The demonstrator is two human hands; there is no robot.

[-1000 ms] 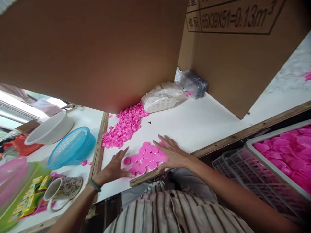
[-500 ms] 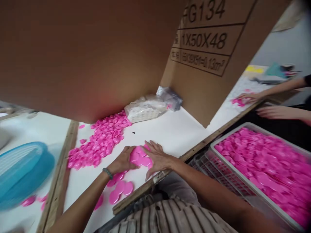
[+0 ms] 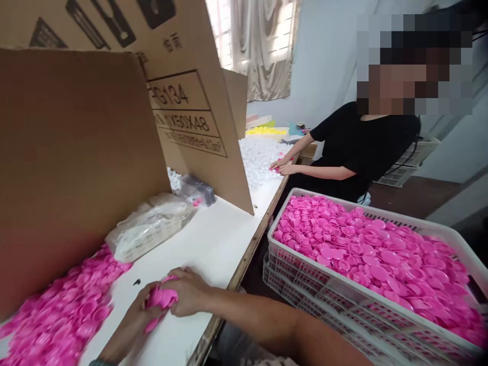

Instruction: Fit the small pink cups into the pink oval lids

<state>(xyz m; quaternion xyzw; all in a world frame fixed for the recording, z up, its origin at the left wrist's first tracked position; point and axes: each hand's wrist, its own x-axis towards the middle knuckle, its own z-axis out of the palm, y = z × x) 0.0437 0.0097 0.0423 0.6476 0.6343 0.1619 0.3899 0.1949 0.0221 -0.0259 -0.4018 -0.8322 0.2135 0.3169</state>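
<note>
A cluster of glossy pink plastic discs (image 3: pixel 163 299) is gathered between my two hands, over the white tabletop (image 3: pixel 213 239). My left hand (image 3: pixel 137 314) is wrapped round the discs from the left, with its fingertips partly hidden. From the right my right hand (image 3: pixel 191 292) closes on the same cluster, fingers curled over its top. One disc hangs low beneath the bunch, near my left palm. To the left lies a large heap of pink rounded plastic pieces (image 3: pixel 72 305), apart from my hands.
Cardboard panels (image 3: pixel 202 127) stand along the table's back and side. A plastic-wrapped white basket (image 3: pixel 156 229) leans there. At right, a pale crate (image 3: pixel 328 267) full of pink pieces stands beside the wooden table edge (image 3: pixel 244 264). A co-worker (image 3: pixel 343 142) handles pink pieces beyond the panel.
My view has swung to the right, bringing the co-worker and crate further in. My hands, spread around the flat discs before, have now closed in and bunched them together.
</note>
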